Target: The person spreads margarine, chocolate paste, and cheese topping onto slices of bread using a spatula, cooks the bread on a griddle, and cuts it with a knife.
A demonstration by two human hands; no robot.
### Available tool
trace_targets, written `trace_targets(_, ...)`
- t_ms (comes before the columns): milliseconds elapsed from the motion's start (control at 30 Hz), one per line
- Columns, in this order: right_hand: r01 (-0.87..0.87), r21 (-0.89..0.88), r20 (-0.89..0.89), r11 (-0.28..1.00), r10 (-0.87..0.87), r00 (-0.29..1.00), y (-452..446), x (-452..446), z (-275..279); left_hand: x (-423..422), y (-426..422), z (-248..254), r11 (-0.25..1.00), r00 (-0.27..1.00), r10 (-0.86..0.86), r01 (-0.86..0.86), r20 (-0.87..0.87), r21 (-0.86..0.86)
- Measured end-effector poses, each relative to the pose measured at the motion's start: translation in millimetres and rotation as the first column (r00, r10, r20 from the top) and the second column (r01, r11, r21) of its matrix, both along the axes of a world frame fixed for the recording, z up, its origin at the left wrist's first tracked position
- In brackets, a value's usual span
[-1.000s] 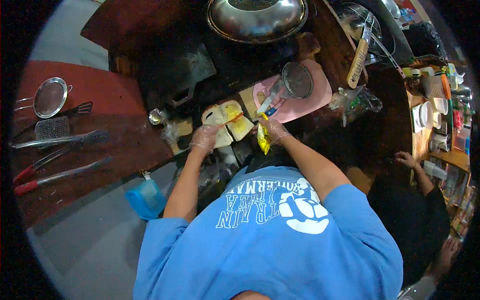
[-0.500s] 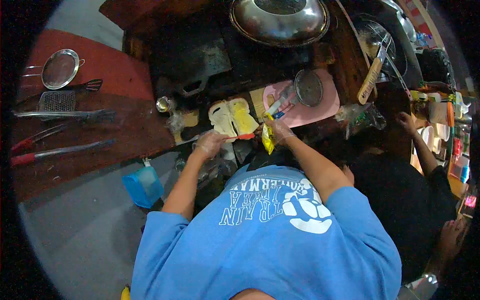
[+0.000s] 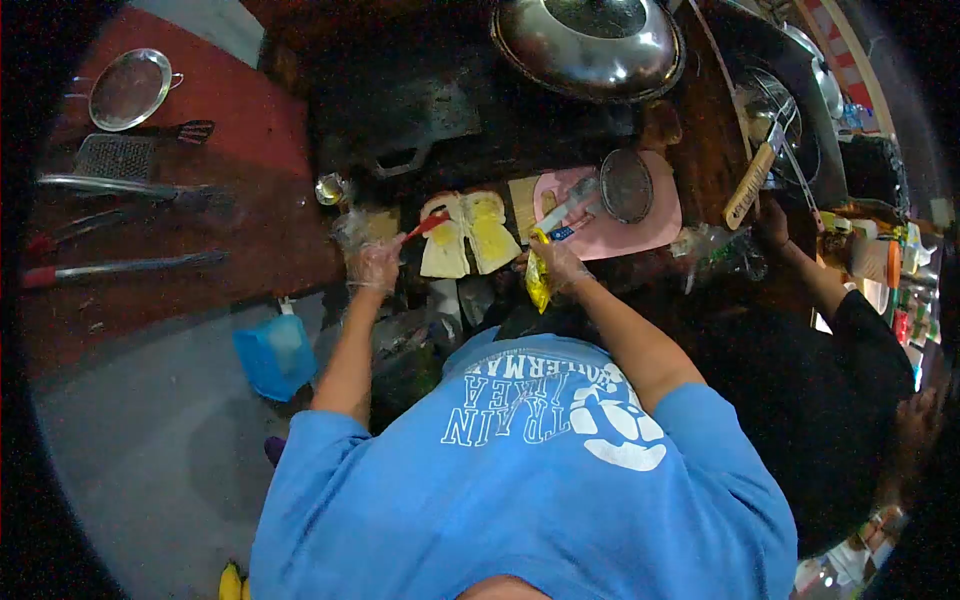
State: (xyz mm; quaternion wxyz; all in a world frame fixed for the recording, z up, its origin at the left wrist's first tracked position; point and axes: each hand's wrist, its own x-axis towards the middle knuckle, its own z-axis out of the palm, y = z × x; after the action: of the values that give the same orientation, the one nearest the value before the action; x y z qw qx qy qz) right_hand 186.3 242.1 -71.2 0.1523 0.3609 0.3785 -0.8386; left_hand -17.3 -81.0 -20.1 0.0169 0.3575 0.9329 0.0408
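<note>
Two bread slices, the left one (image 3: 446, 257) and the right one (image 3: 492, 243), lie side by side with yellow spread on them. My left hand (image 3: 377, 266), in a clear plastic glove, is closed around a red spatula (image 3: 425, 226) whose head touches the upper part of the left slice. Right of the bread, my gloved right hand (image 3: 563, 265) grips a yellow packet (image 3: 538, 282). Just beyond that hand is a pink board (image 3: 648, 228), bearing a knife (image 3: 573, 201) and a dark round strainer (image 3: 625, 186).
A large metal wok (image 3: 590, 45) stands at the back. Tongs (image 3: 130, 265), a grater (image 3: 115, 157) and a sieve (image 3: 130, 90) lie on the left. At the right is another person in black, with one arm (image 3: 812, 272) reaching toward the counter.
The red spatula has moved from the bread's lower edge up onto the left slice, with my left hand shifting left. The other person's arm has reached farther forward. The camera view has shifted.
</note>
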Motion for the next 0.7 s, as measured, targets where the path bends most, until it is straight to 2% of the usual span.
trace_targets(67,-0.022,0.032,0.015,0.999,0.022,1.000,1.6,-0.2,-0.3,10.3,-12.9,9.1,0.981,0.955,-0.125,0.078,0.270,0.178)
trace_targets(100,-0.129,0.386,-0.186,0.913,0.214,0.959,3.2,5.4,-4.5,14.5,-27.5,-16.4,0.968,0.945,-0.149,0.080,0.290,0.238)
trace_targets(167,-0.113,0.157,0.035,0.981,0.109,0.993,0.9,-4.0,15.7,17.3,-29.5,-13.8,0.970,0.964,-0.100,0.039,0.247,0.241)
trace_targets(200,-0.110,0.158,0.037,0.981,0.105,0.994,0.2,-3.9,11.6,19.1,-27.4,-12.7,0.969,0.976,-0.054,0.001,0.209,0.248)
trace_targets(233,-0.075,0.108,0.027,0.991,0.073,0.997,-0.5,-2.9,7.5,21.1,-20.2,-13.6,0.954,0.973,0.066,-0.127,0.222,0.272)
trace_targets(300,-0.035,0.047,0.033,0.998,0.034,0.999,-1.0,-0.9,10.9,24.3,-14.2,-16.0,0.967,0.955,0.058,-0.125,0.290,0.221)
trace_targets(333,-0.040,0.048,0.032,0.998,0.039,0.999,-1.1,0.9,-3.0,26.1,-12.4,-16.2,0.978,0.935,0.057,-0.123,0.351,0.169)
trace_targets(367,-0.109,0.180,0.017,0.978,0.108,0.994,-0.3,4.2,-40.3,35.4,-10.0,-14.3,0.993,0.925,0.116,-0.115,0.362,-0.026)
trace_targets(400,-0.143,0.245,0.006,0.959,0.146,0.989,1.5,6.7,-79.2,47.0,-8.1,-4.8,0.992,0.926,0.124,-0.124,0.356,-0.024)
trace_targets(433,-0.174,0.310,0.000,0.935,0.183,0.983,3.3,8.9,-117.1,57.6,-6.5,11.1,0.997,0.898,0.070,-0.070,0.435,-0.016)
trace_targets(467,-0.229,0.476,-0.088,0.849,0.305,0.948,5.3,14.0,-155.7,62.3,-6.6,20.0,1.000,0.858,0.014,-0.014,0.513,-0.005)
trace_targets(500,-0.245,0.553,-0.122,0.796,0.369,0.921,5.4,16.0,-170.9,60.9,-10.5,16.3,0.997,0.840,-0.029,0.060,0.542,-0.040)
trace_targets(533,-0.249,0.628,-0.150,0.737,0.428,0.891,5.0,16.6,-180.4,59.5,-13.3,9.6,0.997,0.839,-0.030,0.063,0.543,-0.042)
trace_targets(567,-0.215,0.653,-0.185,0.726,0.428,0.884,3.7,19.1,-189.7,57.2,-14.5,2.0,0.989,0.797,0.007,-0.095,0.604,0.113)
trace_targets(600,-0.221,0.548,-0.158,0.807,0.359,0.920,2.8,13.5,-147.6,54.6,-15.8,-8.3,0.932,0.744,0.028,-0.261,0.668,0.251)
trace_targets(633,-0.191,0.365,-0.108,0.911,0.245,0.963,-0.7,6.7,-91.1,46.1,-14.8,-18.3,0.975,0.949,-0.021,-0.050,0.315,0.217)
trace_targets(667,-0.153,0.251,-0.071,0.956,0.176,0.982,-2.8,4.8,-50.3,44.5,-13.8,-26.9,0.975,0.948,-0.022,-0.050,0.318,0.217)
trace_targets(700,-0.125,0.179,-0.039,0.976,0.133,0.990,-3.7,1.9,-27.9,45.8,-11.9,-34.4,0.993,0.955,0.028,-0.059,0.294,0.099)
